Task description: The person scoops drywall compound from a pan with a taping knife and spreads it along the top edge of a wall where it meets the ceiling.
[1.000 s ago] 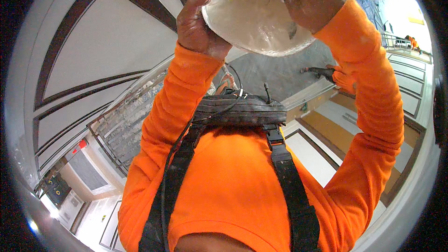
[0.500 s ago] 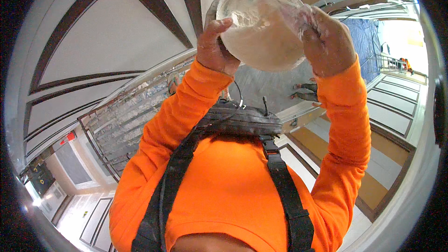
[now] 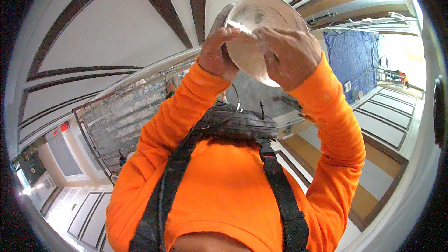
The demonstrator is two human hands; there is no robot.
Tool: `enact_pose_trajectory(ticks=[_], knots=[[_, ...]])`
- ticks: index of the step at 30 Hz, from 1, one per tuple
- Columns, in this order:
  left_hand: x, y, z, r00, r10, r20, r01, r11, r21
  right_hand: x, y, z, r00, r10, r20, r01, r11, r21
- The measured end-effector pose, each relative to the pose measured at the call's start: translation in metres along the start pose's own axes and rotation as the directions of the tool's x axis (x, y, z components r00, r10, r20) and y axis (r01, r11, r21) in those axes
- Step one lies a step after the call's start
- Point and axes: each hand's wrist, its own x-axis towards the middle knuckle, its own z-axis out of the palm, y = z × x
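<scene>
A round, pale bowl, its inside coated with white residue, is held up in front of me, tilted. My left hand grips its left side, with the thumb over the rim and fingers behind. White paste or powder lies near that thumb. My right hand reaches over the bowl's near side, its fingers curled against the white stuff. What those fingers hold, if anything, is hidden. Both hands carry white smears.
Below my left arm is a worn plank platform with a metal edge frame. A sandalled foot shows on it. A black pouch sits at my chest. Dark-trimmed white panels stand left; a blue tarp hangs at right.
My right hand has moved left from the bowl's right rim toward the white stuff near my left thumb. The bowl has tipped and come slightly lower; the left hand keeps its grip.
</scene>
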Motion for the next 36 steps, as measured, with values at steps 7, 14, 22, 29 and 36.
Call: enact_pose_trajectory(ticks=[7, 14, 22, 29, 36], knots=[[-0.005, 0.014, 0.005, 0.985, -0.164, 0.053, 0.167, 0.984, -0.057, -0.027, 0.005, -0.028, 0.951, -0.265, 0.161, 0.285, 0.951, -0.119], [-0.001, 0.01, 0.0, 0.95, -0.289, 0.118, 0.299, 0.952, -0.073, -0.004, 0.023, -0.027, 0.872, -0.486, 0.059, 0.488, 0.851, -0.195], [-0.004, 0.013, 0.002, 0.981, -0.18, -0.068, 0.182, 0.983, 0.032, -0.008, 0.037, -0.017, 0.987, -0.127, 0.098, 0.151, 0.944, -0.293], [0.003, 0.006, -0.012, 0.982, -0.179, -0.063, 0.173, 0.98, -0.096, -0.007, 0.023, -0.011, 0.982, 0.134, 0.134, -0.118, 0.985, -0.125], [0.0, -0.008, -0.004, 0.997, 0.024, -0.074, -0.022, 0.999, 0.034, 0.001, 0.026, 0.01, 0.95, 0.308, 0.057, -0.312, 0.947, 0.074]])
